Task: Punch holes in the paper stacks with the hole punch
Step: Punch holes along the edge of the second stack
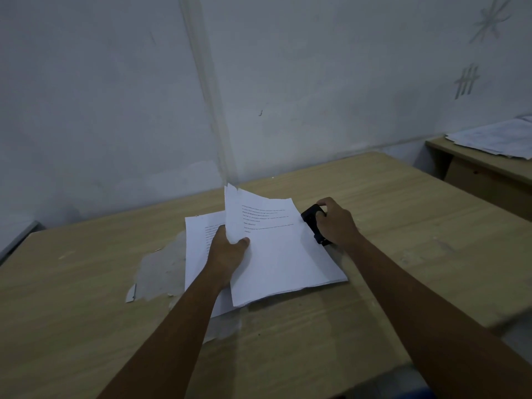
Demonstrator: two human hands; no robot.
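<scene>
A wide wooden bench [374,226] is seen against a grey wall [100,96], with a patch of its veneer worn away near the left side. A second bench [486,174] is glimpsed at far right, carrying loose papers [495,138]. At the centre, a paper stack [282,254] is gripped along its left edge by the left hand [227,251], thumb on top, that edge lifted and curled upward while the right edge is kept low at the punch. Beneath it, another sheet [198,243] is laid flat on the bench. The black hole punch [312,223] is found at the stack's right edge, touching the paper, and is clasped from above by the right hand [336,223], fingers curled over it.
</scene>
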